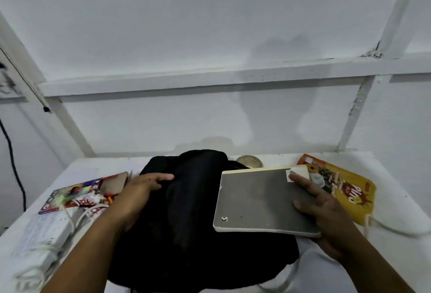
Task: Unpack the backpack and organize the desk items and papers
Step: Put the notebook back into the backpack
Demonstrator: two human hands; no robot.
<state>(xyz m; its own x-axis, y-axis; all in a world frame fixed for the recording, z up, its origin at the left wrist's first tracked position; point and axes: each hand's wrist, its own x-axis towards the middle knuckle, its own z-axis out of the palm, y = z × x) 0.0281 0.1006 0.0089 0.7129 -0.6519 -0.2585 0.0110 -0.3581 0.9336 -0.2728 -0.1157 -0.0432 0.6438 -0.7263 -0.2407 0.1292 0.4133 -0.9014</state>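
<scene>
backpack [200, 218]: black, slumped in the middle of your white desk [396, 169], right in front of you.
left hand [142, 190]: on the backpack's upper left side, fingers curled into the fabric, gripping it.
right hand [326, 213]: you've got the notebook [261, 201] by its right edge, thumb on the cover, fingers underneath.
notebook: grey cover, pale page edges, held nearly flat over the backpack's right side.
pouch [345, 190]: orange and yellow snack pouch lying flat on the desk, just right of the notebook, partly behind your right hand.
lid [249, 161]: round, at the back of the desk, just behind the backpack.
left clutter: colourful packets [77, 195] beside a white power strip [44, 234] with white cable.
wall [210, 36]: white, with white battens.
</scene>
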